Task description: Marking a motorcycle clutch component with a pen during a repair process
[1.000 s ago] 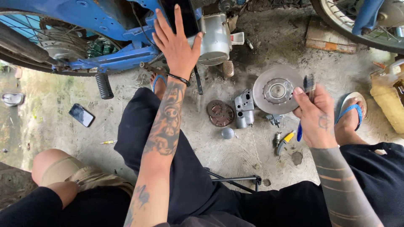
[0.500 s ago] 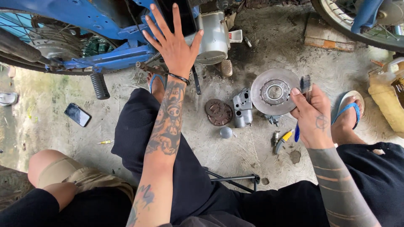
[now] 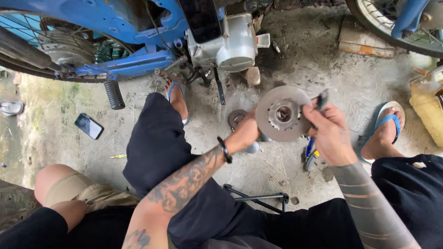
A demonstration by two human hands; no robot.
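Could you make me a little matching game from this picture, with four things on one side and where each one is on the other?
Things:
1. round metal disc
2. black phone
3. yellowish plastic jug
4. blue-strapped sandal

Places:
A. at the right edge of the view
B. lying flat on the concrete at the left
C. held up between the left hand and the right hand
D. on the foot at the right

Pairs: 1-C, 2-B, 3-A, 4-D

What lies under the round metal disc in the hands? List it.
Under the round metal disc, a dark round part and blue-handled pliers show on the concrete floor. Anything directly beneath the disc and both hands is covered.
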